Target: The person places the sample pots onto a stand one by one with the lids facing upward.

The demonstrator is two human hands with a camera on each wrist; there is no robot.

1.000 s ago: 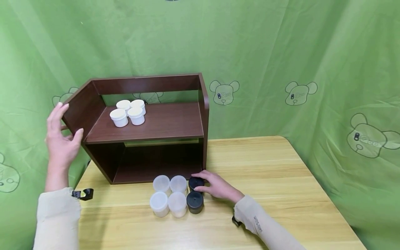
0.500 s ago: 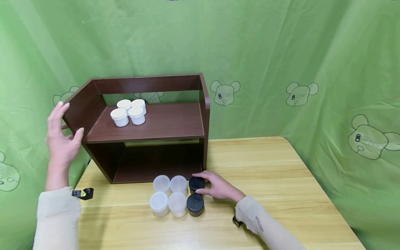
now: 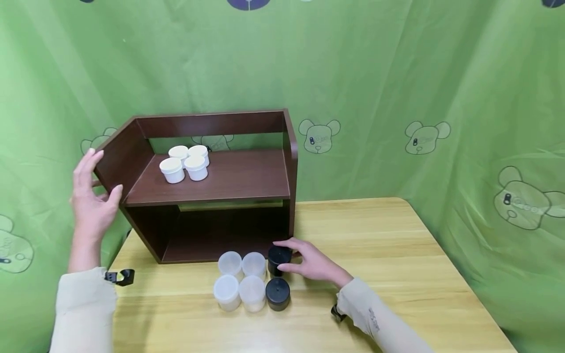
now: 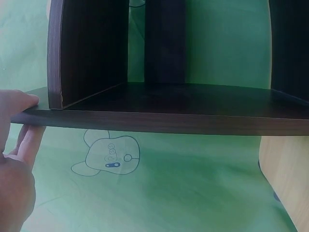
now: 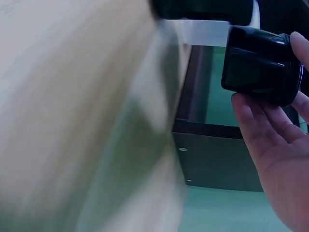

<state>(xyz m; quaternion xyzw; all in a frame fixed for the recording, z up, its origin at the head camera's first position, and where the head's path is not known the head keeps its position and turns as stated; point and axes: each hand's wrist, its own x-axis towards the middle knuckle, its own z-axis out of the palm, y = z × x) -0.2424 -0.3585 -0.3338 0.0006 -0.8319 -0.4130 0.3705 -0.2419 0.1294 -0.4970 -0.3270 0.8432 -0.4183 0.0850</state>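
Note:
My left hand (image 3: 90, 203) grips the left side panel of a dark brown two-tier shelf (image 3: 212, 191), thumb on one face and fingers on the other; the left wrist view shows the panel edge (image 4: 183, 122) between them. My right hand (image 3: 311, 262) holds a black lidded jar (image 3: 278, 260) between thumb and fingers. In the right wrist view this jar (image 5: 258, 65) is off the tabletop. A second black jar (image 3: 278, 294) stands on the table just in front of it. Several translucent lidded jars (image 3: 253, 293) stand close together to the left.
Several white lidded jars (image 3: 196, 167) are grouped on the shelf's upper board, towards the left. The shelf stands on a wooden table (image 3: 375, 255), its lower compartment facing the jars. A green curtain (image 3: 375, 73) hangs behind and at both sides.
My right hand has lifted the rear black jar slightly off the table. The left hand keeps its hold on the shelf. The head view has tilted up a little.

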